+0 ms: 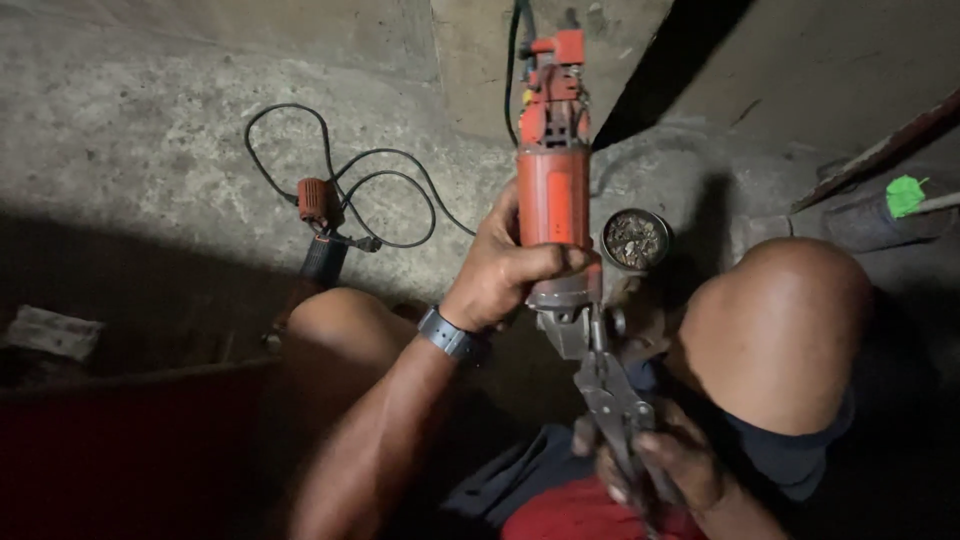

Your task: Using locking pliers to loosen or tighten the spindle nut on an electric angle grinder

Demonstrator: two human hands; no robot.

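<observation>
Your left hand [505, 270] is wrapped tight round the red grinder [552, 190], long axis pointing away between your knees; your right hand [655, 465] squeezes pliers [610, 390] biting its near end.

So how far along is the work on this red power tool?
Done: nothing finished shows. In hand: the left hand grips the red power tool upright between the knees, while the right hand holds pliers clamped at its metal head. Left: whatever the pliers are working on is still attached; a tin of small bits waits nearby.
</observation>
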